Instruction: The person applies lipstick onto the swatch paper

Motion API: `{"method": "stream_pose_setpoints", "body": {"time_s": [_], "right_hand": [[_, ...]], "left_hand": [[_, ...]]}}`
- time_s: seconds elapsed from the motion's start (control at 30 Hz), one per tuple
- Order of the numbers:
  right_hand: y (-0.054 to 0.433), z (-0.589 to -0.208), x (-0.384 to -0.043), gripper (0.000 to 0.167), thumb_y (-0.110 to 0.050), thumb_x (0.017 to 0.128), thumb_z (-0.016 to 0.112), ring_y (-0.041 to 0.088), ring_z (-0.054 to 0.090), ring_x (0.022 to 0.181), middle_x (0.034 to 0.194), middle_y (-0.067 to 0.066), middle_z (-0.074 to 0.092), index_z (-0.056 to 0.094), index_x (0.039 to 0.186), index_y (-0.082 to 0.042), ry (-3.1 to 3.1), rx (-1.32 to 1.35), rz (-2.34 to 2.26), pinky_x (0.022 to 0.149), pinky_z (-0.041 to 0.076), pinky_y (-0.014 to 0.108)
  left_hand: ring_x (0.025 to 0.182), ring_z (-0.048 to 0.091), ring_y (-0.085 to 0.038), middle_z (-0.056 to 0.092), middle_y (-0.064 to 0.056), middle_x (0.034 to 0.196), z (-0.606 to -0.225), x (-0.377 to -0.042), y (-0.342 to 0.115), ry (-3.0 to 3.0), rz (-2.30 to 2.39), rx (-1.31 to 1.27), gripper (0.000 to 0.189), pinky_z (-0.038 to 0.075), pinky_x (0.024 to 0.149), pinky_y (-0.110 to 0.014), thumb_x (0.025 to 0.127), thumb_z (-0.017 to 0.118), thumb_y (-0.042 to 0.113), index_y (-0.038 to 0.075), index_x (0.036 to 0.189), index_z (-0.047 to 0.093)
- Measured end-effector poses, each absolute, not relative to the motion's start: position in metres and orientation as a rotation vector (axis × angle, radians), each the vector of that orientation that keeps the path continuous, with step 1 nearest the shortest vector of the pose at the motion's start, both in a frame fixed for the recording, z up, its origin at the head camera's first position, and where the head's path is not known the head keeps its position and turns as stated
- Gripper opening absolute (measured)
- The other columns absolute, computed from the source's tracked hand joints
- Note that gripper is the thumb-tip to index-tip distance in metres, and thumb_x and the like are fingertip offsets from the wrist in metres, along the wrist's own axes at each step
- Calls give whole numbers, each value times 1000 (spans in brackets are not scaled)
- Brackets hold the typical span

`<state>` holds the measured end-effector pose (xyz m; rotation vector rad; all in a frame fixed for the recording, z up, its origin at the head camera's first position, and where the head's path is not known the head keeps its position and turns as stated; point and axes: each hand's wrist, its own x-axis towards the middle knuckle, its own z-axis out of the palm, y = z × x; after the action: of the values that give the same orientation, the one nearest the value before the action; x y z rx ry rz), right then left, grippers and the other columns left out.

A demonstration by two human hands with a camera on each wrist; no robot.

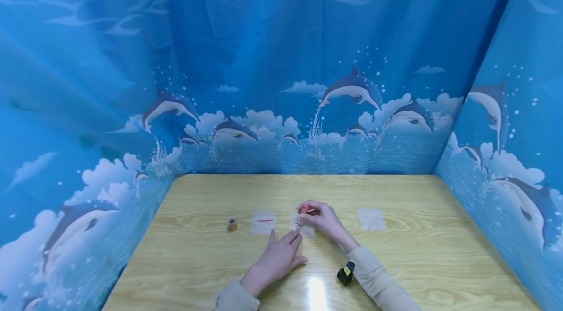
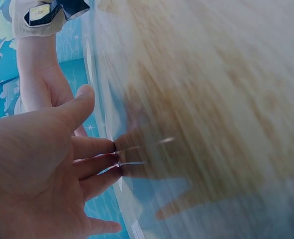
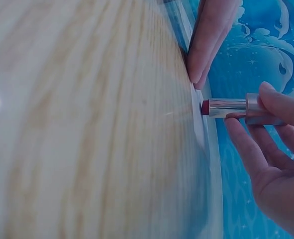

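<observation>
My right hand (image 1: 324, 219) holds a lipstick (image 3: 229, 107) between thumb and fingers. Its red tip points down at the middle white paper square (image 1: 310, 231) and appears to touch it in the right wrist view. Close by, my left hand (image 1: 278, 255) rests its fairly straight fingertips on the near edge of that same square. To the left lies another paper square (image 1: 257, 228) bearing a red line (image 1: 265, 220). A small upright cap (image 1: 232, 225), brownish with a dark opening, stands beyond it. Fingers hide part of the middle square.
On the wooden table (image 1: 198, 262), a third paper square (image 1: 372, 219) lies right of my right hand. A black device (image 1: 346, 273) is strapped at the right sleeve. Blue dolphin curtains (image 1: 281, 56) enclose the back and sides.
</observation>
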<state>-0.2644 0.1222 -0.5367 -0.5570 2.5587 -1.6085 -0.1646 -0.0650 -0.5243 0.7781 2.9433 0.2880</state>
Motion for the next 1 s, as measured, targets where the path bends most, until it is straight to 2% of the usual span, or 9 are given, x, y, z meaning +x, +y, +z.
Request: {"method": "stream_pose_setpoints", "body": {"time_s": [0.3,0.57,0.8,1.0], "right_hand": [[126,-539,-265,22,-17,92,76,18,70,95,107,5,75,75,113,-13,2572,-583,-1609,84,57,24],[128,-537,-263,22,-15,92,75,16,69,93,106,9,74,75,113,-8,2563,-585,-1639,81,57,22],[130,-536,-262,24,-12,91,76,24,71,92,106,14,74,74,114,-4,2543,-590,-1675,77,56,20],[133,-535,-264,24,-11,92,75,24,71,93,106,14,74,73,114,-2,2548,-605,-1656,77,56,19]], "left_hand": [[144,42,-26,41,-9,159,-526,-165,-65,2941,290,770,71,27,117,-66,97,56,55,8,149,49],[143,44,-26,43,-9,158,-528,-165,-65,2956,276,785,70,28,116,-67,97,56,54,7,149,49],[142,45,-26,45,-10,156,-527,-165,-65,2973,282,808,70,30,114,-68,97,58,54,5,147,51],[142,45,-27,45,-11,156,-524,-165,-64,2974,273,809,70,31,114,-68,97,58,54,5,147,51]]}}
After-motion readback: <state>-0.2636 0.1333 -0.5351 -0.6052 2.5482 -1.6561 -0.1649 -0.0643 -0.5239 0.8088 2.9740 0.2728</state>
